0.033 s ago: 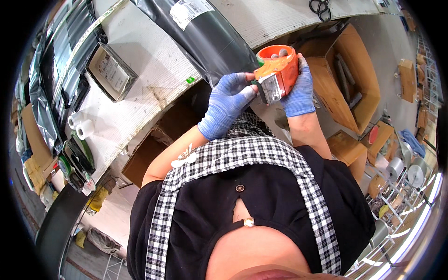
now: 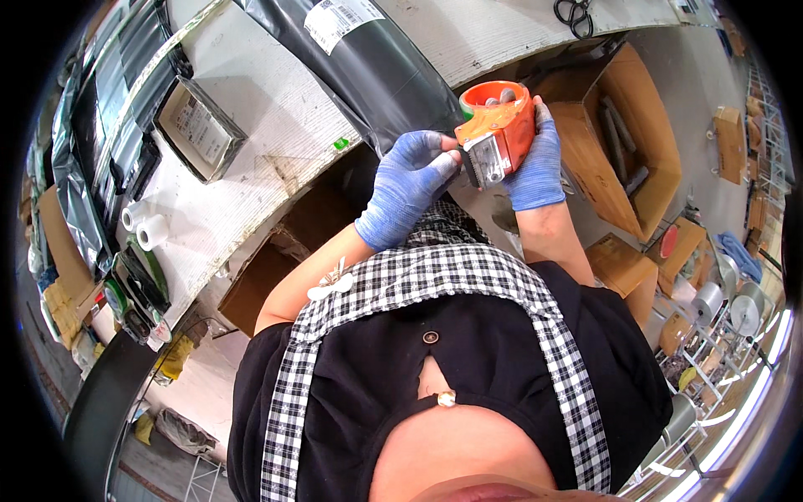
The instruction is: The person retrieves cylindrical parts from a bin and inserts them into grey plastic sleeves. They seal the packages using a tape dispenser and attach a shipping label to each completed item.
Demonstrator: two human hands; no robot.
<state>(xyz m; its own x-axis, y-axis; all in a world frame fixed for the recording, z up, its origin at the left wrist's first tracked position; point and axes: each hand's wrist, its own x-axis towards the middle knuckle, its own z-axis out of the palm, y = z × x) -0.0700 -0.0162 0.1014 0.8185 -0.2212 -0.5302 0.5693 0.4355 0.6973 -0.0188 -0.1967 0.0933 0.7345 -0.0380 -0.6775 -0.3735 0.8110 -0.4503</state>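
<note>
My right hand [image 2: 539, 163], in a blue glove with bare fingertips, is wrapped around an orange tape dispenser [image 2: 507, 134]. Some of its fingers reach through the dispenser's ring. A clear piece and a dark toothed edge face toward me. At that edge, the thumb and forefinger of my gloved left hand [image 2: 410, 186] are pinched together, touching the dispenser's side. What lies between those fingertips is too small to make out. Just beyond both hands, a large black plastic-wrapped package [image 2: 376, 75] with a white label lies across the table edge.
On the white table [image 2: 276, 109] are an open small box [image 2: 199, 130], two white rolls [image 2: 150, 232], black plastic bags [image 2: 84, 159] and scissors [image 2: 575, 15]. An open cardboard box [image 2: 623, 138] stands to the right, with wire shelving [image 2: 711, 368] beyond.
</note>
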